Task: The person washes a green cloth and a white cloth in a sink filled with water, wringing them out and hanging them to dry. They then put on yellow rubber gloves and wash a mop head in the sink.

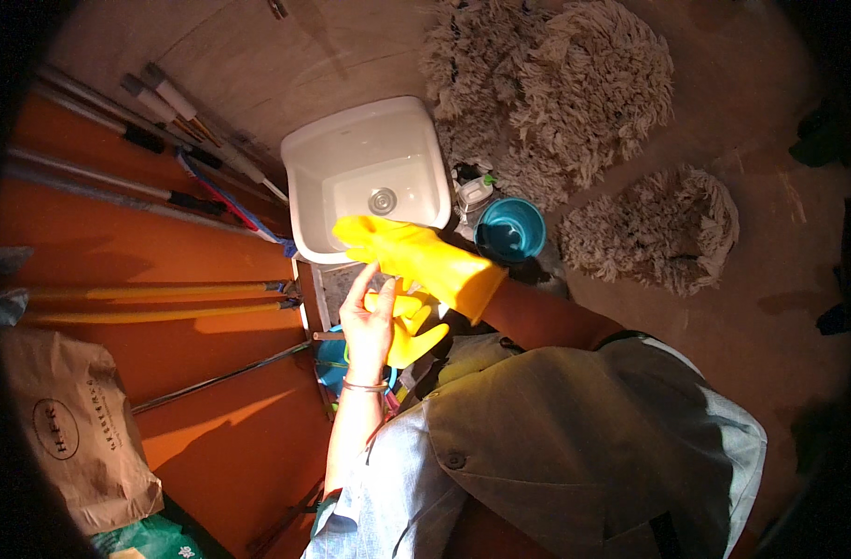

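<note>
My right hand [418,258] wears a yellow rubber glove with its cuff at the wrist. Its gloved fingers reach over the near rim of a white ceramic sink [355,129]. Just below it, my bare left hand [367,328], with a bracelet at the wrist, holds a second yellow rubber glove [410,344]. That glove's fingers hang out to the right of my palm. My left index fingertip touches the underside of the worn glove. How the right fingers are bent inside the glove is hard to see.
A teal bucket [511,229] and a bottle with a green cap [476,192] stand right of the sink. Shaggy mop heads [593,84] lie beyond. Several poles [153,293] line the orange surface at left, near a paper bag [83,433]. A blue container [331,363] sits below my left hand.
</note>
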`<action>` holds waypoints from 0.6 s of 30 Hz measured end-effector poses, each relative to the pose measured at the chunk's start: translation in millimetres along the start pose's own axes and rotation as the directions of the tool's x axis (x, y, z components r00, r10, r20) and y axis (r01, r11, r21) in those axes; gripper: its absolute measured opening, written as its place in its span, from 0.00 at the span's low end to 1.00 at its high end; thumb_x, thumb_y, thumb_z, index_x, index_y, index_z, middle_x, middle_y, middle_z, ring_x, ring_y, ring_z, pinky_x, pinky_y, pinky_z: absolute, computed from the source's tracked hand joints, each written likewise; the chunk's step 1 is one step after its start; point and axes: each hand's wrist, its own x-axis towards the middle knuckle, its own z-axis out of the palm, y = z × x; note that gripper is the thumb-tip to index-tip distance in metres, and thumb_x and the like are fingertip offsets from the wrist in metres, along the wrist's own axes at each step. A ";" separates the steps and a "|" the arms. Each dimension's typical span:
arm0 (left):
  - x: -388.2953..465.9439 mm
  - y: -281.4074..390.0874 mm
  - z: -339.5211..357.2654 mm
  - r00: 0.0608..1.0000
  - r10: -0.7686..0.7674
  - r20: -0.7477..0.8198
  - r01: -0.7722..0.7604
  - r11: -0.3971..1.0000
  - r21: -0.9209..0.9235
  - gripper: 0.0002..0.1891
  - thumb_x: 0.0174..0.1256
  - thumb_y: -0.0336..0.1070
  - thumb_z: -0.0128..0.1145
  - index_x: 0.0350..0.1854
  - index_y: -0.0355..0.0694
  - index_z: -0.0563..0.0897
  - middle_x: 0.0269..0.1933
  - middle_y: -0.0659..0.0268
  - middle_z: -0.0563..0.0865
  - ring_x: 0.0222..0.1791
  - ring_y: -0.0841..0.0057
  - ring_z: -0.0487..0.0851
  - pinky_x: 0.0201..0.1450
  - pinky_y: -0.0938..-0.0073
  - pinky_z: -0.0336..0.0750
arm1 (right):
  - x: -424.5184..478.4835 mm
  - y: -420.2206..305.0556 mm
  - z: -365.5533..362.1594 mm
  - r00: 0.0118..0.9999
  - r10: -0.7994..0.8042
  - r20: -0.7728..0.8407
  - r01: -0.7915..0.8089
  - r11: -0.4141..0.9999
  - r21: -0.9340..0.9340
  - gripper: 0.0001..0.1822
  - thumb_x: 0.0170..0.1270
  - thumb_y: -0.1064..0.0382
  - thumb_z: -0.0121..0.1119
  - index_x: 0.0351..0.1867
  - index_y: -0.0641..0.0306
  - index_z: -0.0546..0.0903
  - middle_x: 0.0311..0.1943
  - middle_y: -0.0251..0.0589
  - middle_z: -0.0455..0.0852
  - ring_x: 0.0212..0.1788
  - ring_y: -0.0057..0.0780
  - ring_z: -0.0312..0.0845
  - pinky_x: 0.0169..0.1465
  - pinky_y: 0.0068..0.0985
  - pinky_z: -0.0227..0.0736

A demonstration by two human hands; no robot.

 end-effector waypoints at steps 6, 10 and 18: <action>-19.2 -26.1 30.0 0.986 -0.154 0.068 0.148 0.985 0.085 0.11 0.72 0.40 0.60 0.37 0.35 0.81 0.31 0.69 0.84 0.31 0.85 0.80 0.35 0.83 0.75 | 6.4 -4.8 2.8 1.000 -0.026 -0.007 0.025 0.798 0.602 0.25 0.77 0.53 0.36 0.72 0.55 0.62 0.75 0.42 0.59 0.78 0.30 0.44 0.79 0.40 0.43; -19.1 -22.6 32.5 0.981 -0.135 0.140 0.166 0.954 -0.247 0.06 0.73 0.34 0.57 0.39 0.38 0.81 0.32 0.74 0.82 0.28 0.90 0.78 0.27 0.89 0.71 | 7.5 -7.6 11.6 0.999 0.004 -0.037 0.020 0.784 0.621 0.25 0.77 0.53 0.38 0.72 0.54 0.62 0.74 0.44 0.60 0.78 0.33 0.45 0.79 0.42 0.40; -32.3 -9.4 31.2 0.980 -0.130 0.150 0.158 0.969 -0.189 0.05 0.71 0.34 0.59 0.33 0.44 0.79 0.28 0.78 0.79 0.20 0.94 0.71 0.19 0.89 0.65 | 13.3 -14.9 15.9 0.801 -0.197 0.565 0.477 -0.360 -0.801 0.29 0.68 0.56 0.48 0.71 0.50 0.64 0.76 0.44 0.54 0.78 0.39 0.47 0.79 0.48 0.36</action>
